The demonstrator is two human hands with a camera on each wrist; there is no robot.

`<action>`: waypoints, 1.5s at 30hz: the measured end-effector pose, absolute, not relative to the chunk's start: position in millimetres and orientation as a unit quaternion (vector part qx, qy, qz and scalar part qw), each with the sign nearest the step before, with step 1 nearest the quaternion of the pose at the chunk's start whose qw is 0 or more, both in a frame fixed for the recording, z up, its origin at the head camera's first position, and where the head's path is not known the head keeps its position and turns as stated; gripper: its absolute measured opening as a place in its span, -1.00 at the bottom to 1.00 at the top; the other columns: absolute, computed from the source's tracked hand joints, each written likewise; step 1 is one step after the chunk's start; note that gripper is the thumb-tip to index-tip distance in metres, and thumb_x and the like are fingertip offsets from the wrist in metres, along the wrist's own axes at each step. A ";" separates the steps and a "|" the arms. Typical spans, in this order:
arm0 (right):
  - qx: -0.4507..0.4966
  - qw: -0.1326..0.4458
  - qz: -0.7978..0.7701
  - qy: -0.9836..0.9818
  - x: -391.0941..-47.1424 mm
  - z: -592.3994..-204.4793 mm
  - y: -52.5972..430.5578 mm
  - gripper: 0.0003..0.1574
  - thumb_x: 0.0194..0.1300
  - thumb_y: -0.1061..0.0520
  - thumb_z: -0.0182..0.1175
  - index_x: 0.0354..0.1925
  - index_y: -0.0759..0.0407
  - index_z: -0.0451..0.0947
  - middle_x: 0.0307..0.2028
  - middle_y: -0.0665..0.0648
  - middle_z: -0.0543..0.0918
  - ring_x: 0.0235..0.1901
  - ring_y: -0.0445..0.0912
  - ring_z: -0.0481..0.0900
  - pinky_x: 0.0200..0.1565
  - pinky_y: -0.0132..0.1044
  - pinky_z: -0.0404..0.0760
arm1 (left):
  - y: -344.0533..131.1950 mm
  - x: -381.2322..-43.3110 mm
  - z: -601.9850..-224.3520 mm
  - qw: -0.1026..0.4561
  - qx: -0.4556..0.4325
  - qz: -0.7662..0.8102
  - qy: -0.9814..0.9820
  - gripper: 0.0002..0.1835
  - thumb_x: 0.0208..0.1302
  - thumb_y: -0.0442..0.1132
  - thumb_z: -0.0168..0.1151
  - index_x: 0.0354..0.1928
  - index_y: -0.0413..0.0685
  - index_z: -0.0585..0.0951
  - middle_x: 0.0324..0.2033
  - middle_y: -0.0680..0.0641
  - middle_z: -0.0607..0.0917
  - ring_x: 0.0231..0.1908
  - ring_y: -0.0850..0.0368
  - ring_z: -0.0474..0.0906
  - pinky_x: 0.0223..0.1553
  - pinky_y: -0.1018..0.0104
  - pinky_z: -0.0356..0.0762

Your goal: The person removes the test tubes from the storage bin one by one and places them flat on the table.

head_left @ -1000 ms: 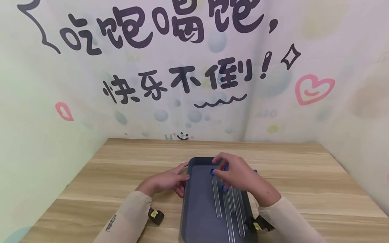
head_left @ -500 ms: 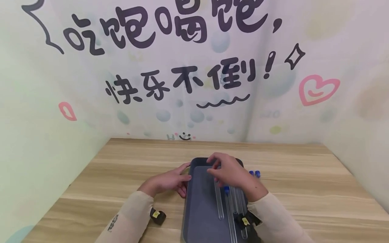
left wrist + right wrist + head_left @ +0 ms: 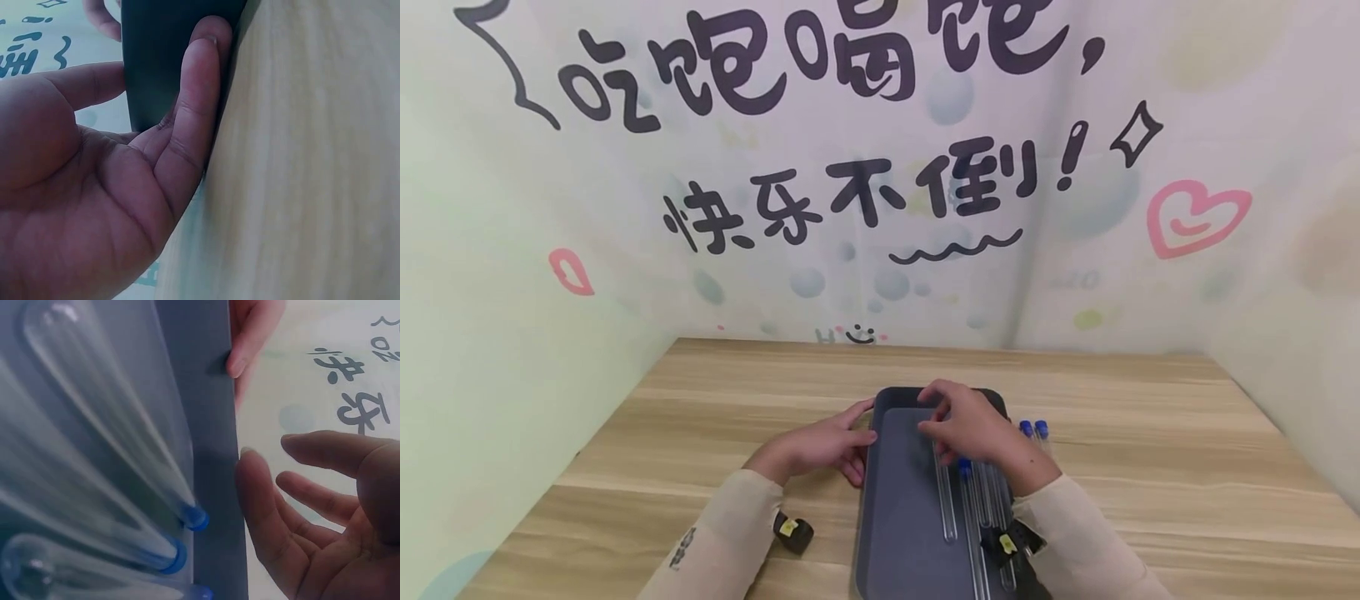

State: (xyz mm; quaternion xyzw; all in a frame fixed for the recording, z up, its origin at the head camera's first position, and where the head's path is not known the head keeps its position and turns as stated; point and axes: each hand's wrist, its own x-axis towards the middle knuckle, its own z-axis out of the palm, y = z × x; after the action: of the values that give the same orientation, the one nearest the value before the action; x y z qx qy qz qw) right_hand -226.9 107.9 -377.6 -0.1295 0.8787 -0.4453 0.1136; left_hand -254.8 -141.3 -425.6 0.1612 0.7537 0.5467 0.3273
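Clear, round-ended tubes lie in a tray.

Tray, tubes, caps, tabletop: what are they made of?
Tray: dark grey, matte, likely plastic; rounded corners.
Tubes: clear, smooth; glass or plastic, highlights fit both.
Caps: opaque blue, probably plastic, faint sheen.
Tabletop: pale wood-look grain, low gloss; solid wood or laminate unclear.
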 end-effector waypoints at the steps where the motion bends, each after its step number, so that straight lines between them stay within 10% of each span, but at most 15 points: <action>1: -0.129 0.111 -0.439 0.882 -227.3 -378.7 108.1 -0.52 0.36 0.22 0.26 0.21 0.18 0.45 -0.32 0.18 0.61 -0.60 -0.03 0.63 -0.49 -0.15 0.71 | -141.5 -254.9 -425.8 0.327 0.160 0.546 0.754 -0.29 0.56 -0.15 -0.05 0.60 0.22 -0.10 -0.31 -0.21 0.62 -0.41 0.04 0.63 -0.27 0.18 0.73; 45: -0.115 0.164 -0.373 0.906 -232.7 -397.2 109.9 -0.09 0.13 0.28 0.45 0.40 0.19 0.30 -0.56 0.12 0.63 -0.70 -0.09 0.63 -0.56 -0.23 0.68 | -141.0 -255.2 -422.3 0.333 0.165 0.541 0.755 -0.27 0.58 -0.15 -0.06 0.61 0.19 -0.16 -0.25 -0.20 0.61 -0.38 0.06 0.63 -0.23 0.19 0.73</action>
State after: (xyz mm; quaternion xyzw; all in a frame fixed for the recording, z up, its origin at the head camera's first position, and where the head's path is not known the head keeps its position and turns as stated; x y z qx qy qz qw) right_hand -232.7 109.9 -397.2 -0.1154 0.9058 -0.3733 0.1638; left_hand -255.2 -141.0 -422.3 0.1647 0.7548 0.5405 0.3331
